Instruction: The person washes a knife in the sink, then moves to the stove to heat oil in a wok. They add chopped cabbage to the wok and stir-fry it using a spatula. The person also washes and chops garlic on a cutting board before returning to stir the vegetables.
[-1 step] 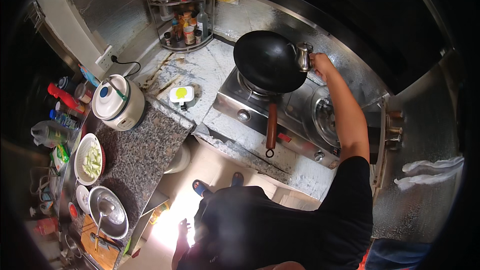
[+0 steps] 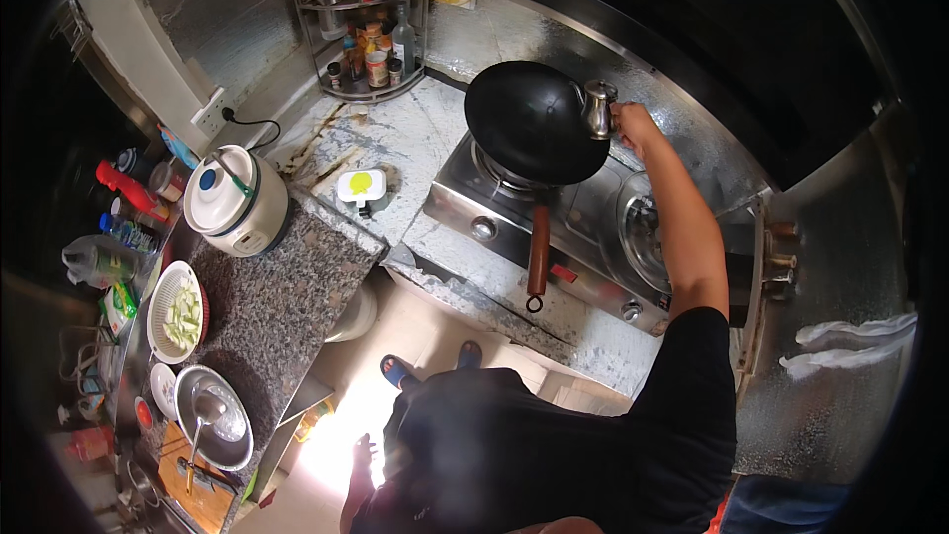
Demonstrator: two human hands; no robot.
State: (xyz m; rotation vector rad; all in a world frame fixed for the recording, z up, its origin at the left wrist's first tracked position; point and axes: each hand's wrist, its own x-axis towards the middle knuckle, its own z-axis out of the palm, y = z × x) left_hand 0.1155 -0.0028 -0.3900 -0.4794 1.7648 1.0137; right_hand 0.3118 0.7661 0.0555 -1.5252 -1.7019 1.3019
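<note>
— What is the head view showing at the stove?

— The right hand (image 2: 633, 126) is reaching out, its fingers clenching the handle of a small steel pouring pot (image 2: 598, 107), which is hanging tilted over the rim of the round black wok (image 2: 534, 121). The wok is sitting on the left burner of the steel gas stove (image 2: 583, 237), its brown wooden handle pointing toward the person.

— And the left hand?

— The left hand (image 2: 361, 465) is hanging low beside the body, fingers released, holding nothing.

— Anything on the table?

— A white rice cooker (image 2: 235, 200) is standing on the dark granite table (image 2: 287, 287), near a white plate of sliced vegetables (image 2: 176, 311).
</note>
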